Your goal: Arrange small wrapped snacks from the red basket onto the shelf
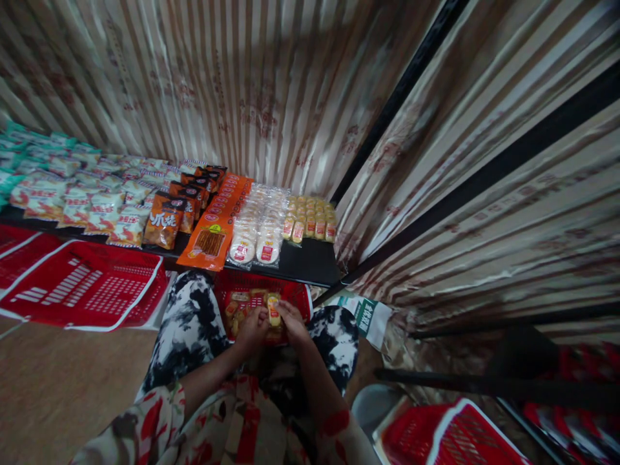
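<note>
A small yellow wrapped snack cake point(274, 311) with a red and white label stands upright between my hands, over the red basket point(307, 298) at my knees. My right hand point(292, 321) grips it from the right side. My left hand point(254, 328) has its fingers curled closed at the cake's left edge and seems to hold it too. Several similar wrapped cakes point(234, 309) lie in the basket below, partly hidden by my hands. On the black shelf point(310, 261) above, rows of the same yellow cakes point(310, 219) stand at the right end.
White round wrapped crackers point(255, 226), an orange snack packet point(213, 236), black and orange bags point(165, 218) and white bags point(101, 210) line the shelf leftward. Red baskets stand at left point(92, 284) and lower right point(465, 439). Black metal bars point(460, 152) slant before a striped curtain point(271, 84).
</note>
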The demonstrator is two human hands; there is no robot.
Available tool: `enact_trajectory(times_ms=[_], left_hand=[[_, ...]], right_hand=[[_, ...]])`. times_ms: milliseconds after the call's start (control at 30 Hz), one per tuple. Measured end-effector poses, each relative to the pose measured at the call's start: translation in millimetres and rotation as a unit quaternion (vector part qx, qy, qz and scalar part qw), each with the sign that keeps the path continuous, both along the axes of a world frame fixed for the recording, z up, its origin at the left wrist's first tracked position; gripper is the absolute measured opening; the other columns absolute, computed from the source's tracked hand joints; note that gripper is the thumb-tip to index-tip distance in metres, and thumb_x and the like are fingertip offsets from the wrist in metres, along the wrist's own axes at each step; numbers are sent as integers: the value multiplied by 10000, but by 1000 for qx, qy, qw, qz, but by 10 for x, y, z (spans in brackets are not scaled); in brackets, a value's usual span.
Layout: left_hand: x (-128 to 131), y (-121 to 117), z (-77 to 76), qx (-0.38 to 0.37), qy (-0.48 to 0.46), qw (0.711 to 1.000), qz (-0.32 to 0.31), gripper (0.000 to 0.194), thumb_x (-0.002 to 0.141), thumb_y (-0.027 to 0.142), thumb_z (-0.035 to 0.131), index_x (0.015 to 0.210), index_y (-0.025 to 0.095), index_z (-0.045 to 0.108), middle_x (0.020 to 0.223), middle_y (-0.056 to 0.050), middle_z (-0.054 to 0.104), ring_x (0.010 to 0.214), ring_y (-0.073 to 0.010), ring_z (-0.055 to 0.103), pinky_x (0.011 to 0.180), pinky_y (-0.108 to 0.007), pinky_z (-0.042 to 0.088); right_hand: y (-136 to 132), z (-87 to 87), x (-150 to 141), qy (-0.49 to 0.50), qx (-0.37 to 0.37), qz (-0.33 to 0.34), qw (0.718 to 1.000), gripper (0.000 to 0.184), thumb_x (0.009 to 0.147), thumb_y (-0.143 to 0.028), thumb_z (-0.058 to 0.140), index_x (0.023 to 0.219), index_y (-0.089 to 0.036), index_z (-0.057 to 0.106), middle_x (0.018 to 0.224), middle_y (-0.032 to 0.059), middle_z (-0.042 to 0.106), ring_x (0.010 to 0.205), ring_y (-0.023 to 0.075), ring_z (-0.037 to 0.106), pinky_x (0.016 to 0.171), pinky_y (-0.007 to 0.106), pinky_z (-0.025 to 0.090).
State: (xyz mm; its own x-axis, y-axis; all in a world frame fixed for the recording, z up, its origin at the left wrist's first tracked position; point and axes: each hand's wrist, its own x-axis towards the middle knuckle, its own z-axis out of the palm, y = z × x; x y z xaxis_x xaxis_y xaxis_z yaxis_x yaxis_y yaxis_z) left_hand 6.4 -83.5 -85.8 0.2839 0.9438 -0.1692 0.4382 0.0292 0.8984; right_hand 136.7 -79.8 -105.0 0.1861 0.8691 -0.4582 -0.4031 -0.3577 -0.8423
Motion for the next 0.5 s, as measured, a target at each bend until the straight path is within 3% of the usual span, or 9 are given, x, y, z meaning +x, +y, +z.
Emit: enact_trajectory(times_ms=[500], left_hand=[[169, 77, 266, 0, -27, 1000, 2, 160, 747, 118, 491, 898, 159, 527, 896, -49, 638, 766, -130, 606, 752, -268, 470]], right_hand=[[-73, 302, 180, -13, 48, 18, 999, 450, 508, -453, 788, 859, -203, 659, 828, 36, 710, 736, 177, 656, 679, 283, 498]])
